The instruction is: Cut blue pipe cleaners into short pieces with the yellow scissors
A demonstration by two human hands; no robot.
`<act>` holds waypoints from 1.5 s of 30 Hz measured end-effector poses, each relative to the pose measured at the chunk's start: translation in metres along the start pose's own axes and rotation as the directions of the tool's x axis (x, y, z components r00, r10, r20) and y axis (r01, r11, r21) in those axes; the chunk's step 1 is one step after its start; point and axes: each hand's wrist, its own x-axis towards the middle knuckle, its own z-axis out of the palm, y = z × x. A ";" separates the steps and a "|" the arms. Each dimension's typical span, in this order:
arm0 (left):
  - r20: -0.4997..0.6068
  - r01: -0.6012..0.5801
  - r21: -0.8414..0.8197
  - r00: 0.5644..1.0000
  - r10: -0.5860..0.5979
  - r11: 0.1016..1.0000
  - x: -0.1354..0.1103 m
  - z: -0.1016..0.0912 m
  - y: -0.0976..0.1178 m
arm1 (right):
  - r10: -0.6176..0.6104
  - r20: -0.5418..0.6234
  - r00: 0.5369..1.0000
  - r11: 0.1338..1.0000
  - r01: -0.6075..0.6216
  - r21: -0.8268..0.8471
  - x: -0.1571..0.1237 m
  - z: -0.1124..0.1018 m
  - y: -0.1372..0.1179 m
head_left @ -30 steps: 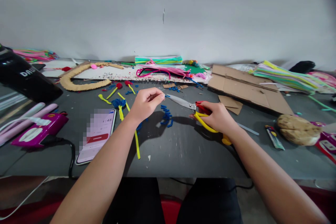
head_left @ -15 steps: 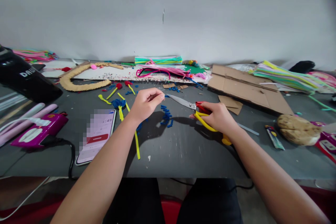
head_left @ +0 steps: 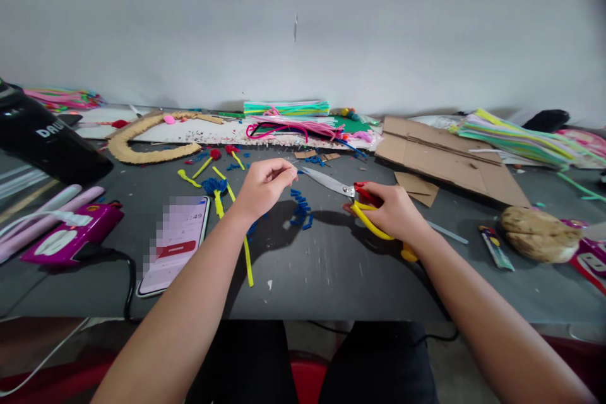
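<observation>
The dark grey worktable (head_left: 331, 278) spans the whole view, its near edge running across at 6 o'clock, its far edge meeting the pale wall at 12 o'clock. Flat brown cardboard sheets (head_left: 445, 154) lie at 2 o'clock, and a curved tan cardboard arc (head_left: 142, 142) lies at 10 o'clock. A smartphone with a pale lit screen (head_left: 174, 245) rests at 8 o'clock, just beside the left forearm.

The right hand (head_left: 395, 211) is closed through the handles of the yellow-and-red-handled steel scissors (head_left: 341, 192); the blades point toward 10 o'clock and appear shut or nearly so. The left hand (head_left: 262, 186) is pinched closed at the blade tip; what it pinches is too small to identify, possibly the last of a blue stem.

Between the hands, at centre, sits a pile of short blue pipe-cleaner cuttings (head_left: 300, 209); more blue scraps lie scattered toward 11 o'clock. Judgement: the cutting is well advanced, given the size of the pile, and little or no uncut blue stem shows at the left fingers.

Open room: bare table lies from the pile toward 6 o'clock, up to the near edge. The long yellow pipe cleaner (head_left: 239, 227) crosses under the left wrist. Clutter crowds 9 and 3 o'clock.
</observation>
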 end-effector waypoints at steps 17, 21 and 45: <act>0.019 0.024 0.016 1.000 -0.024 1.000 0.000 0.001 0.000 | -0.031 0.012 0.999 0.999 0.031 -0.043 0.001 0.001 0.005; 0.021 0.036 -0.014 0.999 -0.036 0.999 0.000 0.001 -0.002 | 0.008 -0.004 1.000 1.000 -0.008 -0.022 0.001 0.000 0.001; 0.008 0.028 -0.006 1.000 -0.028 1.000 0.000 0.003 -0.001 | -0.005 -0.001 1.000 1.000 0.005 -0.021 0.000 0.002 0.003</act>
